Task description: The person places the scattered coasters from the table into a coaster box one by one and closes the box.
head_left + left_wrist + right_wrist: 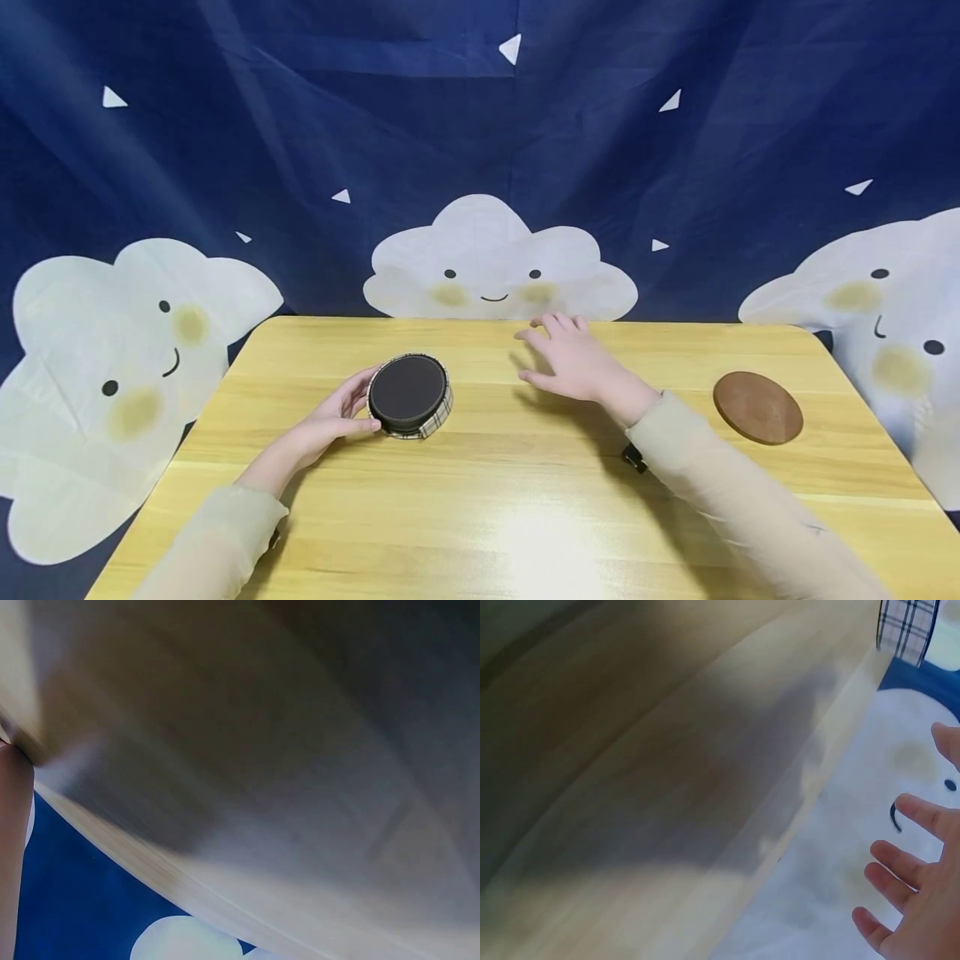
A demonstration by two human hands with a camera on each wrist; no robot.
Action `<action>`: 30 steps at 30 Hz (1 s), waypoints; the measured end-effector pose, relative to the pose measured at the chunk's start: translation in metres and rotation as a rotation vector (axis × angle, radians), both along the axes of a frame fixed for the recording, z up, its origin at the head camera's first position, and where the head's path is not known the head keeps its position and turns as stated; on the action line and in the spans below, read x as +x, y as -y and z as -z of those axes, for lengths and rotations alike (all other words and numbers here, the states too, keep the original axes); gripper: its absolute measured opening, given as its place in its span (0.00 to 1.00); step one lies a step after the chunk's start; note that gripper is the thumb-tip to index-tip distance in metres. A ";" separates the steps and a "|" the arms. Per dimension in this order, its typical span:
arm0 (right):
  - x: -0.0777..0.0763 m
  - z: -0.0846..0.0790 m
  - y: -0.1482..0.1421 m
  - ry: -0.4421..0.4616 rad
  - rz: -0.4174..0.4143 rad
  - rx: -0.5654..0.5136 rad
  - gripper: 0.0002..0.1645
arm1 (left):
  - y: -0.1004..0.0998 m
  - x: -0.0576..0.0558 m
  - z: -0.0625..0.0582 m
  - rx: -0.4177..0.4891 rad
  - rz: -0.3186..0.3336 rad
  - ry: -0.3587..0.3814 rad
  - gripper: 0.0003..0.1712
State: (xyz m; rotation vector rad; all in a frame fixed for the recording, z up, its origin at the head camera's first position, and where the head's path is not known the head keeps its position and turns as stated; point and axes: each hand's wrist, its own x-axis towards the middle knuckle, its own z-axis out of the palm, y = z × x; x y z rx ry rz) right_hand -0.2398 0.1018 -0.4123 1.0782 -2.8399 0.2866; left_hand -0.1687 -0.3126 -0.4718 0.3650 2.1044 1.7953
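In the head view a round, plaid-sided coaster holder [441, 415] stands left of the table's middle, with a dark round coaster [408, 388] filling its top. My left hand [333, 423] grips its left side, thumb at the front and fingers behind. Just one edge of that hand shows in the left wrist view; the holder is outside that picture. Over the table, right of the holder, my right hand [573, 360] is held with spread, slightly bent fingers and nothing in them. The right wrist view catches the holder's plaid side at its upper right corner.
A brown round coaster [757, 407] lies flat on the right part of the wooden table [465, 500], beyond my right forearm. Behind the table's far edge hangs a dark blue curtain [420, 125] printed with smiling white clouds.
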 end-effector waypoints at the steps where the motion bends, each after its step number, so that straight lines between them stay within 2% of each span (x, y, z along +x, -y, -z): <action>1: 0.001 0.000 -0.006 -0.004 0.009 -0.001 0.38 | 0.000 0.000 0.000 -0.001 -0.002 0.000 0.54; 9: 0.009 0.003 -0.058 -0.018 0.117 -0.004 0.37 | 0.000 0.002 -0.001 0.000 -0.010 0.014 0.54; 21: 0.029 0.000 -0.130 -0.064 0.205 0.030 0.35 | 0.001 0.003 0.001 -0.010 -0.015 0.021 0.54; 30: 0.042 0.011 -0.183 -0.037 0.306 0.044 0.36 | 0.001 0.003 0.000 -0.010 -0.013 0.015 0.54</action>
